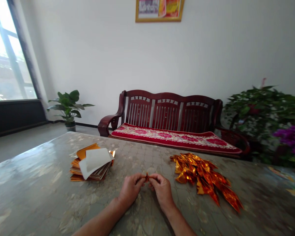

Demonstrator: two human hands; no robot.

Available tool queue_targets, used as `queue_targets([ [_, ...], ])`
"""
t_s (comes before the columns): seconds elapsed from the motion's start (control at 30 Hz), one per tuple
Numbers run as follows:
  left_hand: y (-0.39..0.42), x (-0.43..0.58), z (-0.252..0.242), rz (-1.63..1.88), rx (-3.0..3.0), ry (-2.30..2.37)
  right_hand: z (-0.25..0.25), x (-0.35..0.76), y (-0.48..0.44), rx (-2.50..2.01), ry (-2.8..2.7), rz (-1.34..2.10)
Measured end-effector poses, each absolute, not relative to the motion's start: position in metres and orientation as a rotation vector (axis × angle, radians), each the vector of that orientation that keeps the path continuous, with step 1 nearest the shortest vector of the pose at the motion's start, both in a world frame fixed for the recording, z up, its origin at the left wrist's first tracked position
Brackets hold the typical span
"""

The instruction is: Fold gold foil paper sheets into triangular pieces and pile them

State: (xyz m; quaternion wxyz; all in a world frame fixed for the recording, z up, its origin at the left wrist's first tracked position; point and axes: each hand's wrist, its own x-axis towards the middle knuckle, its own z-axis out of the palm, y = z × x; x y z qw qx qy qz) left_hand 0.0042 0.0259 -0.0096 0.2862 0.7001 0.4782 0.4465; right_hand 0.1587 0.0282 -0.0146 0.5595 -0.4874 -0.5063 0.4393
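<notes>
Between my two hands is a small piece of shiny orange foil paper (147, 177), pinched from both sides above the table. My left hand (132, 187) grips its left edge with thumb and forefinger. On the opposite edge, the thumb and fingers of my right hand (162, 190) are closed. Most of the foil paper is hidden behind the fingertips. To the right lies a heap of folded shiny orange foil pieces (204, 175). A stack of foil paper sheets (92, 164), some with the white side up, sits to the left.
The table (64, 203) has a glossy patterned cover. Behind it stands a dark red wooden bench (167, 113) with a red floral cushion (172, 136). Potted plants (70, 106) stand at the far left and right. Some plastic wrapping (282, 175) lies at the table's right edge.
</notes>
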Motion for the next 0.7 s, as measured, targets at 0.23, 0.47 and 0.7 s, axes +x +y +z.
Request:
queue_targets([
  [0.23, 0.024, 0.006, -0.009, 1.215, 1.964, 1.291, -0.013, 0.156, 0.026, -1.123, -1.238, 1.030],
  [0.47, 0.011, 0.013, -0.005, 1.252, 1.997, 1.341, -0.012, 0.152, 0.023, -1.135, -1.246, 0.979],
  [0.7, 0.018, 0.011, -0.005, 1.247, 1.951, 1.329, -0.010, 0.152, 0.022, -1.168, -1.268, 0.902],
])
